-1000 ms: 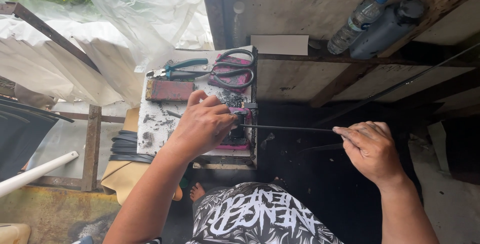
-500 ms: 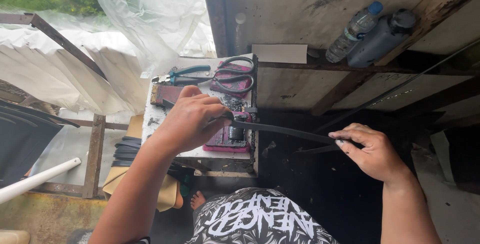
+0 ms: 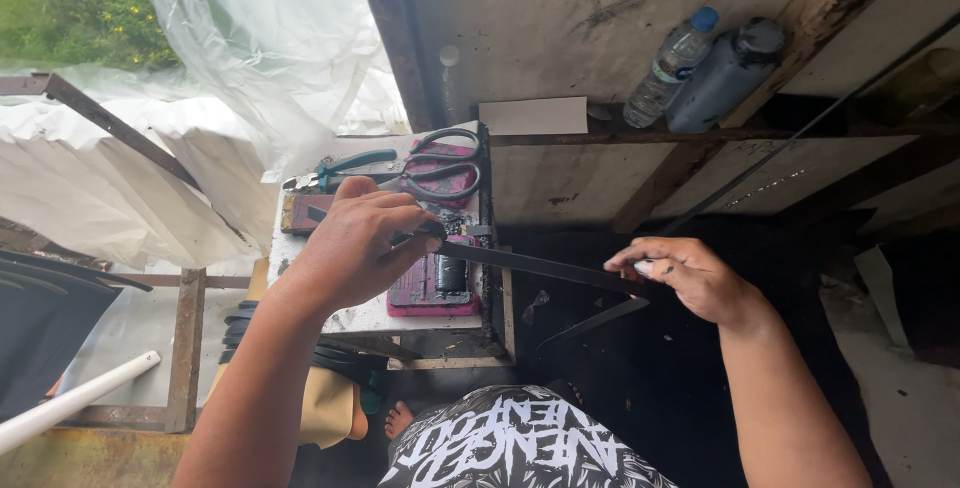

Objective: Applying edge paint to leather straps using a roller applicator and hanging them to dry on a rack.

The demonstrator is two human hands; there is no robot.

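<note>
Your left hand (image 3: pixel 355 243) is over the small tabletop (image 3: pixel 300 248), fingers curled tight around one end of a black strap (image 3: pixel 530 265), right above the pink tray (image 3: pixel 430 293). The strap runs taut to your right hand (image 3: pixel 690 276), where thumb and fingers pinch the other end; a loose tail hangs below it over the dark gap. At the back of the tabletop: scissors (image 3: pixel 440 163) beside green-handled pliers (image 3: pixel 335 170). On the shelf (image 3: pixel 700 135) against the wall: a clear plastic bottle (image 3: pixel 670 68) touching a dark bottle (image 3: pixel 725 73), with a white card (image 3: pixel 532 115) to their left.
</note>
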